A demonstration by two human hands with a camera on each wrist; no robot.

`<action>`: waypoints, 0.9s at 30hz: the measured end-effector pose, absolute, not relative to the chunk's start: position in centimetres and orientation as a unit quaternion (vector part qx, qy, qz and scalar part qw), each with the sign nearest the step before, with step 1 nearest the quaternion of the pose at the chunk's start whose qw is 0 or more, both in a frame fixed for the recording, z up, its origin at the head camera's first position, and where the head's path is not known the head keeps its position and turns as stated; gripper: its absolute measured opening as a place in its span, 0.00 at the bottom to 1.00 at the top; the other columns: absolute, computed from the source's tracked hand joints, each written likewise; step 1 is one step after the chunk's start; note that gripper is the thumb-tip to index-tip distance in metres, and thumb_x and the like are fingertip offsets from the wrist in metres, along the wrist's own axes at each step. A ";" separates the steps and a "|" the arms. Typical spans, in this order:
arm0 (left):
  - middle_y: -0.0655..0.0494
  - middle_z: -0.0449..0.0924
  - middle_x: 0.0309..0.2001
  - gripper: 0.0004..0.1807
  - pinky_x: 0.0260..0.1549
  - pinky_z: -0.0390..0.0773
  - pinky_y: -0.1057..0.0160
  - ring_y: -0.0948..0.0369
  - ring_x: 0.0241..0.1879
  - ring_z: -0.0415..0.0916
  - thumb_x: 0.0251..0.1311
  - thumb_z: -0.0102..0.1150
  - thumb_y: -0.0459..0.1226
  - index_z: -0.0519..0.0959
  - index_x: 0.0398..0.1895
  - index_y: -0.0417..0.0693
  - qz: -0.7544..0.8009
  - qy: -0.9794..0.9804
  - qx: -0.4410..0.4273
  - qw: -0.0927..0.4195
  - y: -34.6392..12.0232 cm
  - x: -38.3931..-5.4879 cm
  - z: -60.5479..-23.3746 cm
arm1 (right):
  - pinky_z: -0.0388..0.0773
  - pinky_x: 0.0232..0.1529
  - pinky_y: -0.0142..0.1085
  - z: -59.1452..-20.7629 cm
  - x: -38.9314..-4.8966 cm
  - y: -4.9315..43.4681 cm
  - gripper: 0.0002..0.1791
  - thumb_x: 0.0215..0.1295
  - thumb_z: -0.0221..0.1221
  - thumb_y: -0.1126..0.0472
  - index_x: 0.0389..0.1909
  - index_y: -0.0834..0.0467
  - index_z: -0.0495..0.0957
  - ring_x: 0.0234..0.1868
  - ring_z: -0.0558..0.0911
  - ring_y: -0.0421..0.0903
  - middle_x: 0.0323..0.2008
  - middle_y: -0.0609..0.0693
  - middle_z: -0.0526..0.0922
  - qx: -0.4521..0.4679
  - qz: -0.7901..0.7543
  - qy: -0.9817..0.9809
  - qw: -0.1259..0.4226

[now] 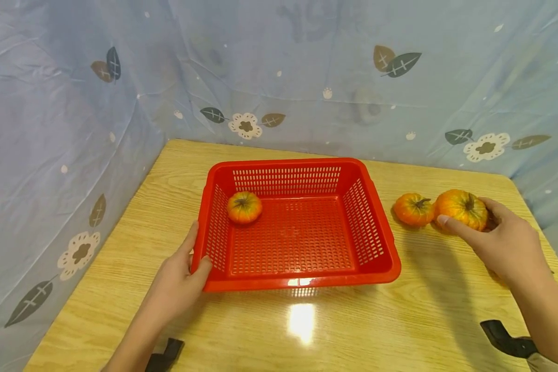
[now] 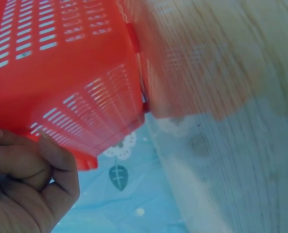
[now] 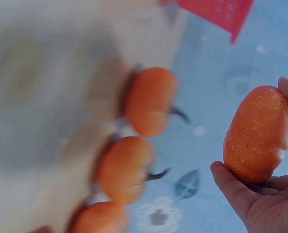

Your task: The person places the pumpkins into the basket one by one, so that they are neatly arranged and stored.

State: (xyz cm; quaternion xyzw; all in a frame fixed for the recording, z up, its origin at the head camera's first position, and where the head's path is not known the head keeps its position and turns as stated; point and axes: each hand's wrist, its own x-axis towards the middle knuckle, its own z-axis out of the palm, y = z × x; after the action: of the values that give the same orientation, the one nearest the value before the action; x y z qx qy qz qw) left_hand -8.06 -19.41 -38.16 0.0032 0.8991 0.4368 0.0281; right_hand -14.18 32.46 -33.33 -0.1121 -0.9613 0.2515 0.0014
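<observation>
A red plastic basket with slotted walls stands on the table, its near side facing me. One small orange pumpkin lies inside it at the left. My left hand grips the basket's left rim, and its curled fingers show at the rim in the left wrist view. At the right, my right hand holds another small pumpkin between thumb and fingers, raised above the table. Just left of it in the head view a pumpkin with a dark stem sits on the table.
In the right wrist view several pumpkins stand in a row on the wood-grain table; the right hand hides most of them from the head view. A light blue cloth with leaf and flower prints hangs behind and beside the table.
</observation>
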 end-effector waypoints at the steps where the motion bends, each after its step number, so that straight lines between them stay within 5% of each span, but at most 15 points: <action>1: 0.45 0.85 0.37 0.43 0.10 0.66 0.63 0.65 0.11 0.60 0.71 0.54 0.34 0.43 0.83 0.49 0.435 0.900 0.003 0.029 -19.4 -8.1 -38.2 | 0.77 0.38 0.58 -32.9 -14.4 32.1 0.58 0.66 0.61 0.34 0.77 0.73 0.49 0.49 0.72 0.73 0.57 0.79 0.67 -0.108 0.257 -0.960 0.007; 8: 0.45 0.85 0.38 0.43 0.10 0.67 0.63 0.65 0.11 0.62 0.70 0.54 0.34 0.44 0.83 0.47 0.428 0.903 0.003 0.022 -19.6 -8.0 -38.0 | 0.77 0.29 0.41 -30.6 -16.3 29.8 0.56 0.65 0.61 0.34 0.80 0.63 0.50 0.46 0.76 0.67 0.58 0.74 0.70 -0.075 0.289 -0.954 0.027; 12: 0.51 0.80 0.26 0.44 0.09 0.66 0.63 0.66 0.11 0.59 0.71 0.54 0.35 0.43 0.83 0.50 0.422 0.906 0.005 0.026 -19.5 -8.1 -37.8 | 0.76 0.25 0.34 -29.5 -16.9 28.9 0.56 0.64 0.62 0.33 0.82 0.57 0.48 0.47 0.76 0.63 0.59 0.71 0.71 -0.062 0.310 -0.948 0.024; 17: 0.58 0.65 0.16 0.44 0.09 0.66 0.64 0.66 0.10 0.57 0.71 0.54 0.35 0.43 0.83 0.51 0.412 0.911 0.007 0.028 -19.4 -8.2 -37.6 | 0.77 0.45 0.52 -28.1 -17.9 27.1 0.58 0.61 0.62 0.31 0.82 0.54 0.47 0.57 0.72 0.66 0.65 0.71 0.69 -0.049 0.329 -0.943 0.025; 19: 0.58 0.66 0.17 0.44 0.10 0.66 0.64 0.66 0.11 0.58 0.70 0.54 0.35 0.43 0.83 0.50 0.412 0.910 0.005 0.029 -19.3 -8.2 -37.6 | 0.74 0.50 0.54 -27.4 -18.5 25.9 0.58 0.60 0.63 0.30 0.82 0.54 0.49 0.59 0.72 0.65 0.65 0.68 0.70 -0.037 0.337 -0.941 0.026; 27: 0.50 0.81 0.30 0.44 0.11 0.67 0.64 0.64 0.11 0.60 0.71 0.54 0.35 0.42 0.83 0.49 0.429 0.902 -0.009 0.039 -19.3 -8.0 -38.0 | 0.76 0.42 0.36 -25.4 -21.2 20.7 0.55 0.57 0.66 0.30 0.78 0.57 0.60 0.51 0.77 0.56 0.58 0.59 0.76 0.037 0.357 -0.933 0.030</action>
State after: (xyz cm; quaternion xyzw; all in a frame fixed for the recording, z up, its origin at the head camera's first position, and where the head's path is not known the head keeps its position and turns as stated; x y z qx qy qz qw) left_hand -7.97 -19.31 -38.00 -0.0085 0.9023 0.4292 0.0391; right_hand -21.16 20.71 -25.37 0.0372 -0.9330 0.3567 0.0301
